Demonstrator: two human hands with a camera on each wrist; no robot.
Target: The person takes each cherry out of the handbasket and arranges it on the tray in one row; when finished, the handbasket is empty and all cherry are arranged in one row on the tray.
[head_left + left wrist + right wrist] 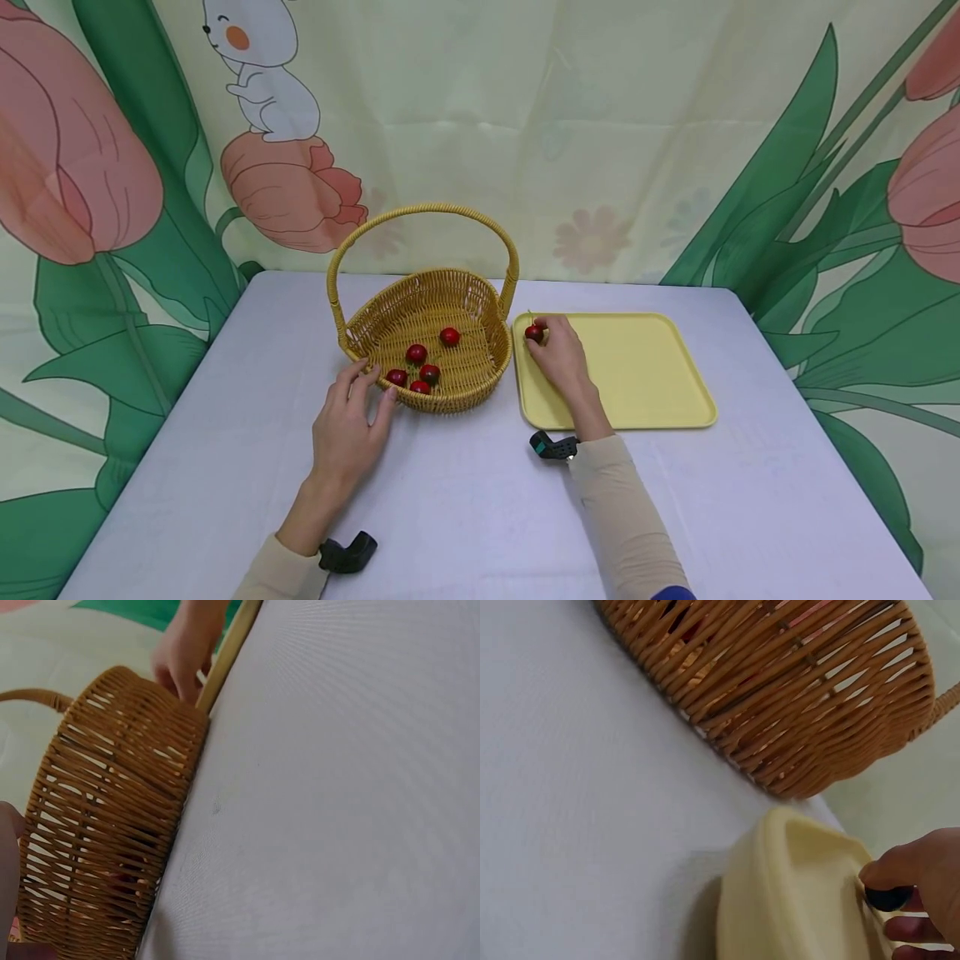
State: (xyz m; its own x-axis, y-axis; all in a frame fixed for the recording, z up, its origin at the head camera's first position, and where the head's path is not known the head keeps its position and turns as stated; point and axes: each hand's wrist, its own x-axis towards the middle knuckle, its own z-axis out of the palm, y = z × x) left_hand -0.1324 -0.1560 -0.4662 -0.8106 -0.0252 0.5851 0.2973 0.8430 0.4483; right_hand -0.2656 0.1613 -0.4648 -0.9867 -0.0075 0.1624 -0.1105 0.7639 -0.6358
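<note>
A wicker basket (pixel 442 403) with a tall looped handle holds several dark red cherries (pixel 416 354). My left hand (pixel 348 433) touches its front left rim with loosely spread fingers. In the left wrist view, parts of that hand overlap the basket's woven wall (pixel 112 795) at the left edge. Between thumb and fingers my right hand (pixel 561 354) pinches a cherry (pixel 534 333), its thin stem pointing up. It is low over the back left corner of a yellow tray (pixel 637 375). In the right wrist view, the pinched cherry (pixel 889 898) looks almost black, partly covered by the fingers.
Basket and tray stand side by side on a white tablecloth (pixel 450 500), with a narrow gap between them. Behind the table hangs a curtain (pixel 637 150) printed with tulips and a white animal. Each wrist wears a black device (pixel 348 553).
</note>
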